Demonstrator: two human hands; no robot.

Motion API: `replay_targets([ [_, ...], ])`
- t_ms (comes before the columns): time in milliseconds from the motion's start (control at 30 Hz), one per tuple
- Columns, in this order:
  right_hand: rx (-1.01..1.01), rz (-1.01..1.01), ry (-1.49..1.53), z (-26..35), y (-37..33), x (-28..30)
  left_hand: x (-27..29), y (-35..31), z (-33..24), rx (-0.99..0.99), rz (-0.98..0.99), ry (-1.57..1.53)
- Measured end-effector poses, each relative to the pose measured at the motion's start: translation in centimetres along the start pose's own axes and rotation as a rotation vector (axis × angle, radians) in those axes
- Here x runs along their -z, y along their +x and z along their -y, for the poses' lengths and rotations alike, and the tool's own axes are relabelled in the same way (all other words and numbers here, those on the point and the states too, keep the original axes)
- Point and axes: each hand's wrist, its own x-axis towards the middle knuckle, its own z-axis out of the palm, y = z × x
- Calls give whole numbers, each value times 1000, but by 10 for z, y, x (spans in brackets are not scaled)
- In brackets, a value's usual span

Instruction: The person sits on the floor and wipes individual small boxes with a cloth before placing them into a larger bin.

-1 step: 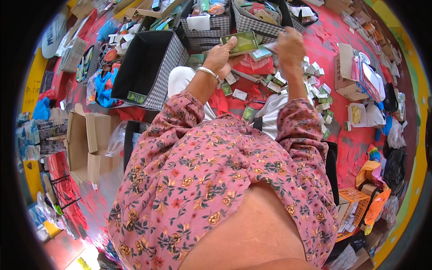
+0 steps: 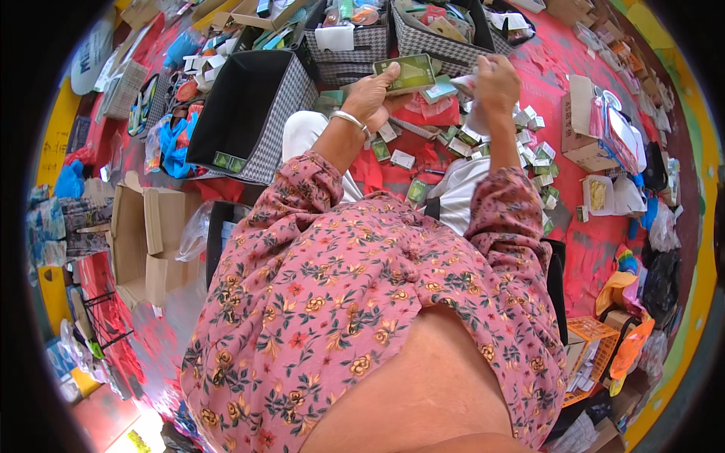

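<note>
My left hand (image 2: 367, 100), with a bangle on its wrist, grips a flat green box (image 2: 410, 74) by its left end, thumb on top. To the right of the box, my right hand (image 2: 498, 84) is raised with its fingers curled closed. A blurred, pale greyish thing (image 2: 475, 115) shows at its left side; I cannot make out what it is. Below and around the hands lie many small white-and-green boxes (image 2: 402, 159) on the red ground. A light blue box (image 2: 439, 89) is just under the green one.
An open black-lined houndstooth bin (image 2: 296, 94) stands at the left, with filled houndstooth bins (image 2: 355, 49) farther ahead. Cardboard boxes (image 2: 168, 223) lie at the left. A carton with papers (image 2: 580, 128) and an orange basket (image 2: 596, 328) are at the right.
My right hand has shifted slightly to the right and nearer, away from the green box. My left hand and the green box stay almost where they were.
</note>
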Motion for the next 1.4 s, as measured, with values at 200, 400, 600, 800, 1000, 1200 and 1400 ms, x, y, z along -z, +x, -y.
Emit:
replay_targets([
  [200,-369,755,816,11,-18,6,5,12,3,101,142,195],
  [400,-203,541,640,22,-31,0,9,8,-6,179,151,171],
  [600,455,56,-16,50,-61,-13,14,8,-2,-138,1,705],
  [800,594,74,-33,69,-84,-21,21,-10,-13,-526,-35,1121],
  [1000,717,85,80,88,-74,-51,37,-10,-30,-624,-201,1119],
  [1200,890,224,254,154,-63,-42,71,-59,-92,-729,-393,1133],
  [1400,353,323,309,111,-36,-8,163,-144,-158,-943,-533,986],
])
